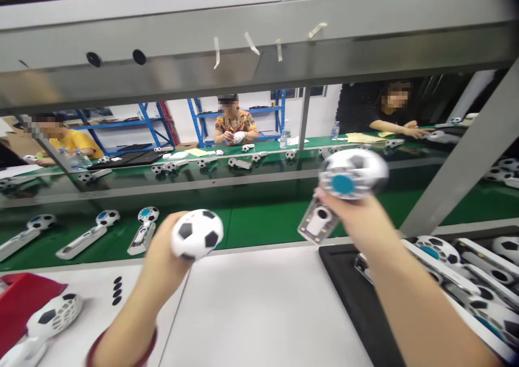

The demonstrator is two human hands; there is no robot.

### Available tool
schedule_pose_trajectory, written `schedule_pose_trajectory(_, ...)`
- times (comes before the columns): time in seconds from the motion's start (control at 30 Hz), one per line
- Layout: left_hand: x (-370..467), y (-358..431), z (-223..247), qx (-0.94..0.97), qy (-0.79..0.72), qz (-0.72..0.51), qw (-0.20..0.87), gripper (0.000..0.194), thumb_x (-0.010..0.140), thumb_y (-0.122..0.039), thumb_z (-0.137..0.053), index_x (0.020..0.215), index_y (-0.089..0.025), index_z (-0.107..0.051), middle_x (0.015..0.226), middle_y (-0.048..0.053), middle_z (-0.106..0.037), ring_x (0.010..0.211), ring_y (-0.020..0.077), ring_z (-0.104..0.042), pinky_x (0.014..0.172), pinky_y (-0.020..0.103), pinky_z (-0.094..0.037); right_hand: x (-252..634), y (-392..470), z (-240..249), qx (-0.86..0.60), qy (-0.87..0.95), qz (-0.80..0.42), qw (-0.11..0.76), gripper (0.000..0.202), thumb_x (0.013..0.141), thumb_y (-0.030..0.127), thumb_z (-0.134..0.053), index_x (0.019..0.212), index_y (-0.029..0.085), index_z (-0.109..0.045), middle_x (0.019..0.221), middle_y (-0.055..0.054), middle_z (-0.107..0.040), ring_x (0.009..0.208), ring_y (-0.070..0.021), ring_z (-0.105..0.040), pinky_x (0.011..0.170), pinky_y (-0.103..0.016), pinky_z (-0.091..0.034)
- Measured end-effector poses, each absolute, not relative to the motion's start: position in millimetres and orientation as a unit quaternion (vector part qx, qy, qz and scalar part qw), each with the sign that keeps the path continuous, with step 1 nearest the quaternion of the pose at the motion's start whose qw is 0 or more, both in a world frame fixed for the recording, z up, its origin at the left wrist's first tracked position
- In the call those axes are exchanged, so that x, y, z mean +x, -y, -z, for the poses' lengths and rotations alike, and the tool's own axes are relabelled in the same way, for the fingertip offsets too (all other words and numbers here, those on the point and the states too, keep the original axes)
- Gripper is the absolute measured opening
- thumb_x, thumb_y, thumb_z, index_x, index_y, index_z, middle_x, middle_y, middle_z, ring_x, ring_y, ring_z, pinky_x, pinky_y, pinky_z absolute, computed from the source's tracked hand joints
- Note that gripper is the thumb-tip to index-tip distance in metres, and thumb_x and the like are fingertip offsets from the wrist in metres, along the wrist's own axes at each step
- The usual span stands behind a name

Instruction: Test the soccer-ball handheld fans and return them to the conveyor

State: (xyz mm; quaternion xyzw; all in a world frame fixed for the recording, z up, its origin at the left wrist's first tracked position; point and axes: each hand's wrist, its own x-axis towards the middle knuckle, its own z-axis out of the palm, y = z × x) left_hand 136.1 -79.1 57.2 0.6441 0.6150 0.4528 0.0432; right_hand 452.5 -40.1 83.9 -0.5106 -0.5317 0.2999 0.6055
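Note:
My left hand point(162, 256) is closed around a handheld fan with a soccer-ball head point(197, 234), raised over the table's far edge. Its handle is hidden from view. On the right, my right hand point(354, 210) grips another soccer-ball handheld fan point(357, 169) by the neck, above the green conveyor belt point(263, 221). A blue disc shows on that fan's head, and the handle hangs down with its inside exposed. Motion blurs this fan slightly. Further left, several similar fans point(107, 218) lie on the belt.
A black tray point(344, 297) filled with fans stands at right. At left are a red bin point(28, 302), a fan with a grille point(54, 315) and several black dots point(117, 290). A metal post point(458, 151) slants at right under an overhead shelf. Co-workers sit across the belt.

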Motion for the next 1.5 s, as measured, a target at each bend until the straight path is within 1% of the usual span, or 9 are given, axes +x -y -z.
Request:
schedule_pose_trajectory(0.13, 158.8, 8.5, -37.2, 0.66, -0.636, -0.362, 0.167, 0.039, 0.061, -0.033, -0.067, 0.096, -0.017, -0.06, 0.098, 0.007, -0.067, 0.094, 0.0269, -0.06, 0.079, 0.034, -0.049, 411.9, -33.9, -34.7, -0.545, 0.612, -0.288, 0.496, 0.046, 0.068, 0.036, -0.065, 0.109, 0.018, -0.054, 0.101, -0.005, -0.065, 0.091, -0.0204, -0.061, 0.08, -0.032, -0.048)
schedule_pose_trajectory(0.23, 162.1, -36.1, -12.4, 0.667, -0.645, -0.331, 0.172, 0.026, 0.07, -0.032, -0.062, 0.09, -0.016, -0.061, 0.092, 0.008, -0.068, 0.089, 0.0247, -0.062, 0.075, 0.031, -0.048, 402.4, -71.0, 5.9, -0.577, 0.626, -0.268, 0.45, 0.071, 0.069, 0.029, -0.064, 0.132, 0.02, -0.032, 0.111, -0.008, -0.06, 0.095, -0.0211, -0.059, 0.08, -0.032, -0.047)
schedule_pose_trajectory(0.3, 158.9, -51.5, 7.0, 0.668, -0.654, -0.316, 0.16, 0.03, 0.074, -0.029, -0.059, 0.1, -0.015, -0.058, 0.095, 0.009, -0.067, 0.086, 0.0221, -0.062, 0.074, 0.03, -0.048, 403.3, -81.9, 28.6, -0.615, 0.624, -0.247, 0.414, 0.076, 0.074, 0.031, -0.059, 0.138, 0.019, -0.02, 0.115, -0.013, -0.055, 0.095, -0.0249, -0.058, 0.078, -0.037, -0.046)
schedule_pose_trajectory(0.4, 153.4, -56.4, 36.2, 0.67, -0.671, -0.292, 0.124, 0.034, 0.078, -0.029, -0.055, 0.109, -0.014, -0.052, 0.101, 0.011, -0.063, 0.09, 0.0221, -0.06, 0.078, 0.033, -0.046, 409.7, -83.2, 51.8, -0.661, 0.628, -0.207, 0.355, 0.054, 0.081, 0.032, -0.048, 0.132, 0.017, -0.037, 0.112, -0.019, -0.052, 0.098, -0.0309, -0.054, 0.08, -0.044, -0.042)
schedule_pose_trajectory(0.53, 146.1, -49.6, 62.8, 0.683, -0.682, -0.252, 0.067, 0.024, 0.081, -0.028, -0.054, 0.099, -0.012, -0.057, 0.108, 0.012, -0.056, 0.104, 0.0258, -0.051, 0.086, 0.044, -0.041, 411.9, -74.3, 58.4, -0.672, 0.654, -0.158, 0.309, 0.034, 0.081, 0.028, -0.045, 0.111, 0.018, -0.057, 0.113, -0.02, -0.05, 0.107, -0.0369, -0.043, 0.085, -0.052, -0.035)
schedule_pose_trajectory(0.67, 130.7, -41.6, 69.6, 0.709, -0.666, -0.229, 0.037, 0.019, 0.08, -0.023, -0.054, 0.095, -0.014, -0.061, 0.107, 0.01, -0.056, 0.105, 0.025, -0.049, 0.088, 0.043, -0.041, 397.0, -58.7, 49.1, -0.647, 0.685, -0.141, 0.304, 0.037, 0.079, 0.027, -0.049, 0.115, 0.019, -0.055, 0.126, -0.016, -0.041, 0.117, -0.0368, -0.034, 0.091, -0.051, -0.032)
schedule_pose_trajectory(0.87, 90.3, -10.0, 64.4, 0.712, -0.657, -0.247, -0.021, 0.023, 0.079, -0.023, -0.049, 0.093, -0.015, -0.064, 0.103, 0.011, -0.058, 0.104, 0.0242, -0.05, 0.096, 0.037, -0.037, 377.6, -23.4, 52.6, -0.509, 0.774, -0.207, 0.314, 0.049, 0.083, 0.03, -0.045, 0.131, 0.021, -0.038, 0.125, -0.008, -0.045, 0.114, -0.0204, -0.044, 0.094, -0.032, -0.039)
schedule_pose_trajectory(1.17, 62.0, 38.8, 71.9, 0.626, -0.704, -0.311, -0.128, 0.022, 0.078, -0.024, -0.045, 0.088, -0.016, -0.063, 0.103, 0.013, -0.056, 0.103, 0.026, -0.05, 0.096, 0.042, -0.036, 372.3, -18.3, 56.2, -0.448, 0.782, -0.275, 0.336, 0.036, 0.083, 0.027, -0.045, 0.117, 0.021, -0.05, 0.115, -0.007, -0.051, 0.1, -0.0196, -0.054, 0.083, -0.033, -0.046)
schedule_pose_trajectory(1.5, 64.1, 41.1, 76.5, 0.601, -0.718, -0.309, -0.167, 0.02, 0.077, -0.021, -0.045, 0.078, -0.017, -0.065, 0.115, 0.016, -0.049, 0.118, 0.0341, -0.031, 0.099, 0.049, -0.029, 375.6, -25.6, 62.5, -0.431, 0.754, -0.341, 0.359, 0.026, 0.081, 0.023, -0.046, 0.104, 0.02, -0.059, 0.106, -0.007, -0.057, 0.093, -0.0176, -0.059, 0.082, -0.032, -0.047)
